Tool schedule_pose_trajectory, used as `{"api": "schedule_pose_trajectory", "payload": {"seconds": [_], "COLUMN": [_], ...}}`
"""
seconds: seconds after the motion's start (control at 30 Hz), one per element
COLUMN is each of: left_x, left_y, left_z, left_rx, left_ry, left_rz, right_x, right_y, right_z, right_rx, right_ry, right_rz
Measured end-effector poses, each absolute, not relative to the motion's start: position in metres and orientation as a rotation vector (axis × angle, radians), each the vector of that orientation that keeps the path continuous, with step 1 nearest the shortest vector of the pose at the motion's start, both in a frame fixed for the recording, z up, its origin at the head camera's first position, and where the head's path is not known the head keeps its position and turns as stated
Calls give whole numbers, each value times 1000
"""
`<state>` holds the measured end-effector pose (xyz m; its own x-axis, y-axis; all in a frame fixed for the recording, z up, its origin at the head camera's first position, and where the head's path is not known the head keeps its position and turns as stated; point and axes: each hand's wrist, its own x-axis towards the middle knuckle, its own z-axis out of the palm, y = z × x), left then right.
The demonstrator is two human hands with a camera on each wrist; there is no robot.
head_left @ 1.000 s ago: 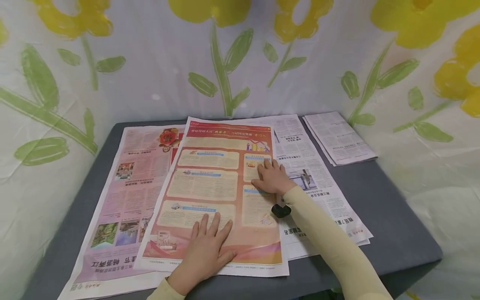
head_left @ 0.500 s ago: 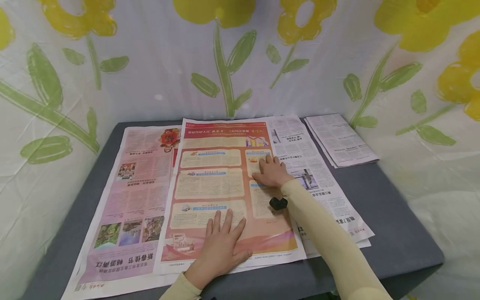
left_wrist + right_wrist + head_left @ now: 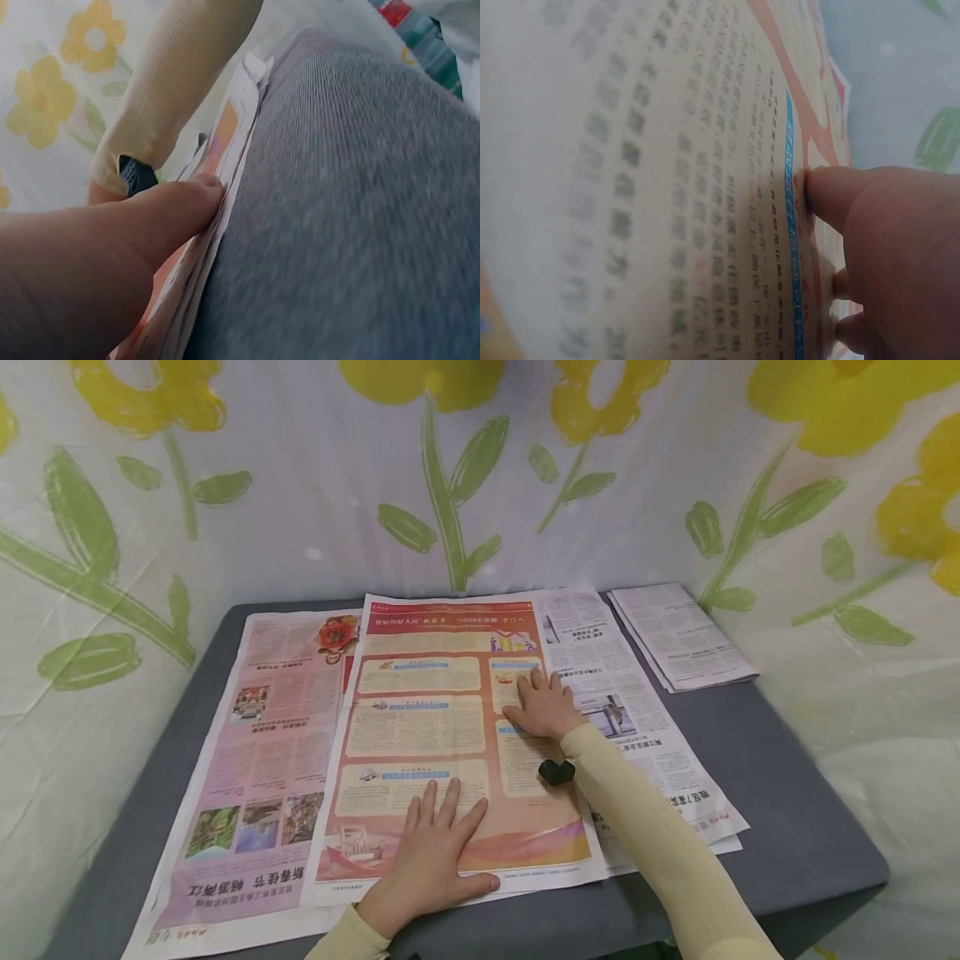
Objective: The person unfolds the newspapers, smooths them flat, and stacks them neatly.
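A red and orange newspaper page (image 3: 420, 727) lies over the middle of other opened newspaper sheets. My left hand (image 3: 431, 864) rests on its near part, fingers spread, thumb at the front edge; in the left wrist view the thumb (image 3: 176, 210) presses on the edge of several stacked sheets. Higher up and to the right, my right hand (image 3: 547, 706) lies on the same page with its fingers spread. The right wrist view shows its fingertips touching the print (image 3: 780, 187) beside a blue heading. Neither hand grips anything.
A pink newspaper page (image 3: 247, 777) lies to the left, and a black-and-white page (image 3: 637, 752) to the right. A folded newspaper (image 3: 682, 635) sits at the back right of the grey-covered table (image 3: 795, 810). A flowered curtain (image 3: 300, 527) hangs behind.
The orange page has turned and its near end has shifted right, with the left hand moving right on it. In the last half second the left hand has moved slightly left; the right hand barely moves.
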<state>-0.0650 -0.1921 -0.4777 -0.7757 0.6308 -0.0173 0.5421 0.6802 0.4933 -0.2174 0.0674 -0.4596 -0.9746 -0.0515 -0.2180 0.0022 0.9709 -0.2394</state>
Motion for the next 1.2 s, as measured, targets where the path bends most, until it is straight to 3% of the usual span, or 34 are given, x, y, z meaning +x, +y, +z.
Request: {"api": "schedule_pose_trajectory", "payload": {"seconds": [0.57,0.83,1.2], "left_x": [-79,-75,-71], "left_y": [-217,-196,-178], "left_z": [-476,-479,-472], "left_rx": [1013,871,698], "left_ry": [2684,2744,2810], "left_rz": [690,665,746], "right_x": [-217,-215,-163], "right_y": [54,53,-13], "right_z": [-458,-459,-437], "right_rx": [16,15,-481], "right_ry": [2945,2945,2850], "right_rz": [-269,-314,-530]}}
